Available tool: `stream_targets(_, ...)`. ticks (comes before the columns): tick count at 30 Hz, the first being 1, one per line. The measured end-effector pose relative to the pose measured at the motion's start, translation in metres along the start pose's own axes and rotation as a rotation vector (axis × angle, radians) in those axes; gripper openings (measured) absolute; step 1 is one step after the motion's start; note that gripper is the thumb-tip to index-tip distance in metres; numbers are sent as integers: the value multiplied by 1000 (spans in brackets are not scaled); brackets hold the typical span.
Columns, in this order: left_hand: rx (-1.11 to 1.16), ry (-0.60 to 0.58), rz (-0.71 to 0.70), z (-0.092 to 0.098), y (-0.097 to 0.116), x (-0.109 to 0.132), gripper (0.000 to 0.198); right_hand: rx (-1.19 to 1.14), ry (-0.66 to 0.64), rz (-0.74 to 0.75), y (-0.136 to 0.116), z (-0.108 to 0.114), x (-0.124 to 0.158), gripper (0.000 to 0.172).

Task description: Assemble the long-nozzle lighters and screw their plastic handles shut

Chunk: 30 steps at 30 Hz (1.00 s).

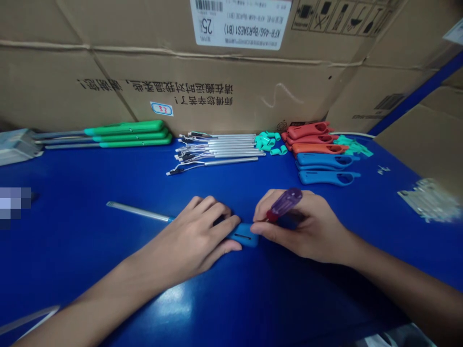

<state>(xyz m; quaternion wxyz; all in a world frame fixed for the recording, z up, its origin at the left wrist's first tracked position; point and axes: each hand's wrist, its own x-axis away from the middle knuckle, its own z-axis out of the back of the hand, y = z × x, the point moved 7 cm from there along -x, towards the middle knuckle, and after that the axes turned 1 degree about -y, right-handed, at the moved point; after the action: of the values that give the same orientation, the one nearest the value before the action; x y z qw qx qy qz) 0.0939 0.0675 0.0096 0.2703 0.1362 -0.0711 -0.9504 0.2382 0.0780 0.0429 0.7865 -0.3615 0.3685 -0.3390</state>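
Note:
Near the middle of the blue table, my left hand (208, 231) is closed over a blue plastic handle (246, 235), pressing it on the tabletop. A slot shows in the handle's right end, and a thin silver metal rod (139, 210) sticks out of its other end to the left. My right hand (307, 226) pinches a screwdriver (286, 202) with a clear purple and red grip, tilted up to the right. Its tip is hidden behind my fingers, beside the handle's right end. My left palm hides the middle of the handle.
Along the back lie green-handled rods (133, 135), silver tubes with wires (227, 149), turquoise sleeves (267, 142), red handle shells (307, 130) and blue handle shells (325, 177). Small clear parts (430, 200) lie at right. A cardboard box (253, 82) walls off the back.

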Motion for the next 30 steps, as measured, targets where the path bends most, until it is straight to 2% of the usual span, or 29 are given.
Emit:
stream_targets(3, 4, -5, -3, 0, 0, 0, 31, -105, -87, -64, 0, -1, -1, 2)
stream_targets(7, -6, 9, -7, 1, 0, 0, 30, -170, -239, -124, 0, -4, 0, 8)
stream_targets(9, -12, 15, -13, 1, 0, 0, 30, -194, -268, -124, 0, -4, 0, 11)
stream_targets(12, -14, 21, -12, 1, 0, 0, 30, -197, -237, -94, 1, -2, 0, 12)
stream_targets(15, -19, 19, -11, 1, 0, 0, 30, -159, -141, -42, 3, 1, -1, 8)
stream_targets(20, -32, 22, -19, 2, 1, 1, 32, -88, 22, 34, 2, 3, -1, 23)
stream_targets(25, -21, 17, -4, 0, 0, -1, 32, 69, 41, -12, 4, 1, -1, 29)
stream_targets(30, -10, -1, -2, 0, -1, 0, 31, -84, -31, -51, 5, 1, -1, 11)
